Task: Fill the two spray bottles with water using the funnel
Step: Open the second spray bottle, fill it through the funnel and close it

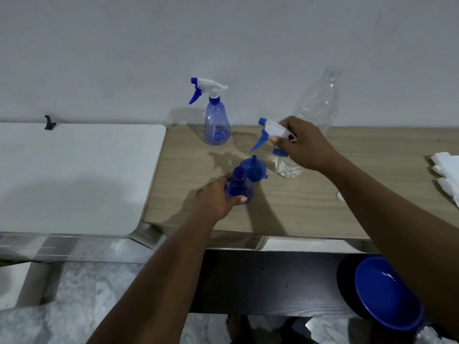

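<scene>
Nearest the camera, under the front edge of the wooden table [310, 207], a blue bowl [387, 294] sits on a dark lower shelf [260, 281] toward the right, partly hidden by the right forearm.

On the table, close to its front-left corner, the left hand [216, 197] is wrapped around the body of an open spray bottle [238, 186]; its fingers curl round the far side and the thumb presses on the near side. The bottle is blue, stands upright and has no top on its neck.

Just behind it, touching or nearly touching, a blue funnel [253, 168] rests wide end down with its spout pointing up.

To the right of the funnel, the right hand [305, 145] is raised above the table and pinches a white and blue spray head [272, 135] between thumb and fingers, the trigger hanging down to the left. Beneath this hand a clear bottle [288, 167] stands holding some water; its top is hidden by the hand.

Near the table's right edge lies a stack of white paper napkins [445, 172].

Along the back edge, against the wall, a second spray bottle [216, 120] stands upright with its head screwed on. Farther right a large clear plastic bottle [320, 100] stands uncapped.

A white table [74, 175] adjoins the left edge.
</scene>
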Demonstrator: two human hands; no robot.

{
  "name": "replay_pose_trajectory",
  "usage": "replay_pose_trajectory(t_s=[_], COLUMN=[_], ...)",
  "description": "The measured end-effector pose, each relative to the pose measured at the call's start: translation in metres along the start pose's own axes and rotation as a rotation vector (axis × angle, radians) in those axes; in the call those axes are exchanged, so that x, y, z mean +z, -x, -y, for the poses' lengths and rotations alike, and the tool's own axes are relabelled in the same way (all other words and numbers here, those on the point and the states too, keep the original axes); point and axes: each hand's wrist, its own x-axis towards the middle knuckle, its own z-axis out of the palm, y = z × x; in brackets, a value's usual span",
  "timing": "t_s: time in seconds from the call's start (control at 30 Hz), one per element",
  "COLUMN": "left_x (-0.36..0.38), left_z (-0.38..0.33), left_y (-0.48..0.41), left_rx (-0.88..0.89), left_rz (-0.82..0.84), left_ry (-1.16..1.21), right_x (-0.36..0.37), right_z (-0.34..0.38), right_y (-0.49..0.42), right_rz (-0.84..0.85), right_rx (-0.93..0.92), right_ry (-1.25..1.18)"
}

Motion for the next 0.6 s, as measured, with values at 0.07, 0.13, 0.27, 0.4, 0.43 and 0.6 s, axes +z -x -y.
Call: replay_pose_trajectory(t_s=[0.07, 0.13, 0.27, 0.4, 0.43, 0.6], left_x=[0.003, 0.006, 0.010, 0.010, 0.010, 0.012], left_z=[-0.004, -0.007, -0.007, -0.008, -0.008, -0.006], left_y=[0.000, 0.000, 0.000, -0.001, -0.002, -0.002], left_rx=[0.005, 0.015, 0.004, 0.022, 0.024, 0.016], left_rz=[0.002, 0.006, 0.012, -0.001, -0.001, -0.027], left_ry=[-0.026, -0.032, -0.043, -0.087, -0.093, -0.103], right_x=[-0.010, -0.012, 0.001, 0.018, 0.023, 0.060], right_z=[0.020, 0.036, 0.051, 0.044, 0.040, 0.015], right_y=[-0.004, -0.004, -0.001, 0.008, 0.009, 0.020], right_rz=[-0.092, -0.158, -0.183, -0.142, -0.126, 0.035], right_rx=[-0.088, -0.158, -0.237, -0.289, -0.301, -0.261], right_ry=[-0.072, -0.142, -0.174, -0.130, -0.108, -0.043])
